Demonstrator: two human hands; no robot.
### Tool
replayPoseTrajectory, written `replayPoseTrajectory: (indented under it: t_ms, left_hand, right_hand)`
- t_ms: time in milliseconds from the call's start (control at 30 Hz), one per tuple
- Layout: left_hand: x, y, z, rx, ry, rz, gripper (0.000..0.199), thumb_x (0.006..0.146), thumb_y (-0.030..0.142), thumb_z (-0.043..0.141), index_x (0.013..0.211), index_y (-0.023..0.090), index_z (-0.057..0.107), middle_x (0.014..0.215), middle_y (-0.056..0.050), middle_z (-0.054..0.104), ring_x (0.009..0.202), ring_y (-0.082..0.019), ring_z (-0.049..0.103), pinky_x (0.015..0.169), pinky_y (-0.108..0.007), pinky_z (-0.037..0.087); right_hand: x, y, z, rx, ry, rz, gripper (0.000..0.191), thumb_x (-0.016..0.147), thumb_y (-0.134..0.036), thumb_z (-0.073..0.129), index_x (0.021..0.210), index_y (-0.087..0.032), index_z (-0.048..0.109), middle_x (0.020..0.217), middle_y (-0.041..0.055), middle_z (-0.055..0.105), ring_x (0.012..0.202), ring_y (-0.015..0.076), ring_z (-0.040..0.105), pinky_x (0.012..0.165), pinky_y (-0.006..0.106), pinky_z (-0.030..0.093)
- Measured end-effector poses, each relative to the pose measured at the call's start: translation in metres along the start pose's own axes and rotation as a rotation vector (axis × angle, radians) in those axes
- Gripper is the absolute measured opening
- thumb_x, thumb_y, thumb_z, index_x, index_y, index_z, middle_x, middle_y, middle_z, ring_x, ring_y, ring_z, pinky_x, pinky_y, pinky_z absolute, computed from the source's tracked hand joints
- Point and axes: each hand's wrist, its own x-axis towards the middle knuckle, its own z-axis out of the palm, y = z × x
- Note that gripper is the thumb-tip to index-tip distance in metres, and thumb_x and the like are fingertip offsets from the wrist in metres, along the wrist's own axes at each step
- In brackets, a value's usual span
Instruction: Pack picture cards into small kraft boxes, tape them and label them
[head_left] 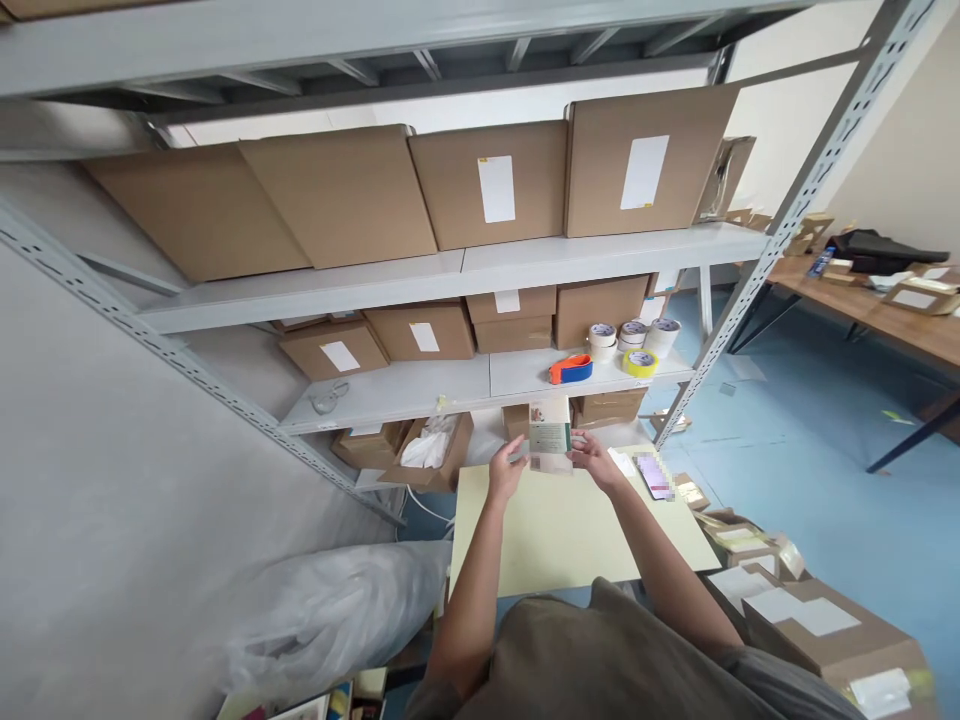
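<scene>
A small printed packet point(550, 436), pale with a green panel of text, is held upright above the far part of a pale yellow table point(555, 540). My left hand point(507, 470) grips its left edge between thumb and fingers. On its right edge, my right hand point(594, 460) is closed in the same way. To the right of my right hand, a phone point(654, 476) lies on the table beside a white paper point(622, 462).
Ahead stands a grey metal shelf point(390, 385) with cardboard boxes point(487, 185), tape rolls point(602, 340) and an orange-and-blue tape dispenser point(571, 369). Boxes point(832, 630) sit at lower right, a plastic-wrapped bundle point(337, 620) at lower left. Another table point(862, 310) stands far right.
</scene>
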Motion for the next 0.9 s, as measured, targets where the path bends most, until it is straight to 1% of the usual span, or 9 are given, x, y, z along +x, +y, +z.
replayPoseTrajectory:
  t_ms: [100, 233, 300, 333, 467, 500, 633, 733, 900]
  left_hand:
    - [-0.006, 0.009, 0.029, -0.033, -0.151, 0.050, 0.065, 0.077, 0.031, 0.088, 0.140, 0.024, 0.072, 0.145, -0.013, 0.067, 0.129, -0.032, 0.066, 0.107, -0.048, 0.056]
    - [-0.003, 0.019, 0.048, -0.150, -0.176, 0.066, 0.077, 0.079, 0.032, 0.087, 0.151, 0.024, 0.062, 0.149, -0.012, 0.064, 0.135, -0.031, 0.063, 0.110, -0.047, 0.054]
    - [0.001, 0.020, 0.045, -0.215, -0.190, 0.034, 0.078, 0.079, 0.033, 0.086, 0.152, 0.023, 0.060, 0.147, -0.013, 0.066, 0.129, -0.030, 0.067, 0.110, -0.046, 0.054]
    - [0.002, 0.020, 0.042, -0.249, -0.195, 0.008, 0.080, 0.079, 0.034, 0.087, 0.153, 0.022, 0.060, 0.146, -0.014, 0.067, 0.126, -0.030, 0.068, 0.108, -0.045, 0.055]
    - [0.001, 0.009, 0.028, -0.378, -0.189, -0.131, 0.086, 0.075, 0.039, 0.090, 0.153, 0.022, 0.059, 0.150, -0.016, 0.063, 0.121, -0.030, 0.070, 0.094, -0.039, 0.061]
    - [0.000, 0.005, 0.025, -0.409, -0.192, -0.152, 0.087, 0.074, 0.040, 0.091, 0.152, 0.022, 0.059, 0.153, -0.016, 0.061, 0.121, -0.029, 0.070, 0.091, -0.037, 0.061]
    - [-0.001, -0.009, 0.013, -0.444, -0.211, -0.192, 0.084, 0.070, 0.040, 0.094, 0.148, 0.024, 0.065, 0.152, -0.014, 0.061, 0.115, -0.026, 0.071, 0.088, -0.034, 0.060]
    - [0.000, -0.018, 0.007, -0.372, -0.146, -0.231, 0.084, 0.066, 0.036, 0.096, 0.144, 0.024, 0.068, 0.139, -0.013, 0.069, 0.108, -0.023, 0.072, 0.086, -0.033, 0.059]
    - [-0.001, -0.030, -0.003, -0.308, -0.092, -0.221, 0.085, 0.063, 0.036, 0.096, 0.143, 0.022, 0.070, 0.135, -0.014, 0.072, 0.105, -0.024, 0.072, 0.083, -0.032, 0.058]
  right_hand:
    - [0.004, 0.002, 0.008, -0.093, -0.076, -0.119, 0.058, 0.075, -0.038, 0.084, 0.130, -0.029, 0.065, 0.125, 0.0105, 0.077, 0.116, 0.0323, 0.072, 0.095, 0.050, 0.058]
    - [0.008, 0.006, 0.011, -0.168, -0.225, -0.209, 0.067, 0.079, -0.041, 0.082, 0.143, -0.034, 0.064, 0.153, 0.0091, 0.062, 0.141, 0.0328, 0.058, 0.112, 0.052, 0.050]
    - [0.010, 0.009, 0.006, -0.222, -0.222, -0.215, 0.064, 0.082, -0.044, 0.080, 0.143, -0.034, 0.065, 0.156, 0.0080, 0.060, 0.146, 0.0322, 0.053, 0.115, 0.051, 0.047]
    - [0.011, 0.010, 0.001, -0.257, -0.164, -0.217, 0.062, 0.083, -0.046, 0.078, 0.143, -0.034, 0.065, 0.155, 0.0081, 0.061, 0.146, 0.0322, 0.052, 0.116, 0.052, 0.047]
    - [0.016, 0.017, -0.021, -0.358, 0.326, -0.144, 0.067, 0.076, -0.048, 0.079, 0.139, -0.030, 0.066, 0.148, 0.0098, 0.064, 0.136, 0.0352, 0.059, 0.111, 0.054, 0.050]
    - [0.016, 0.018, -0.026, -0.336, 0.399, -0.105, 0.069, 0.072, -0.046, 0.080, 0.138, -0.030, 0.067, 0.146, 0.0104, 0.065, 0.131, 0.0359, 0.062, 0.107, 0.053, 0.052]
    - [0.013, 0.023, -0.034, -0.112, 0.334, -0.033, 0.063, 0.065, -0.040, 0.084, 0.126, -0.027, 0.071, 0.125, 0.0105, 0.074, 0.112, 0.0338, 0.070, 0.090, 0.045, 0.058]
    - [0.008, 0.024, -0.028, -0.025, 0.295, -0.018, 0.058, 0.063, -0.037, 0.085, 0.118, -0.025, 0.073, 0.109, 0.0080, 0.077, 0.104, 0.0322, 0.072, 0.084, 0.042, 0.058]
    - [0.004, 0.029, -0.018, -0.022, 0.274, 0.023, 0.058, 0.061, -0.036, 0.086, 0.117, -0.026, 0.075, 0.111, 0.0072, 0.078, 0.100, 0.0308, 0.073, 0.081, 0.042, 0.058]
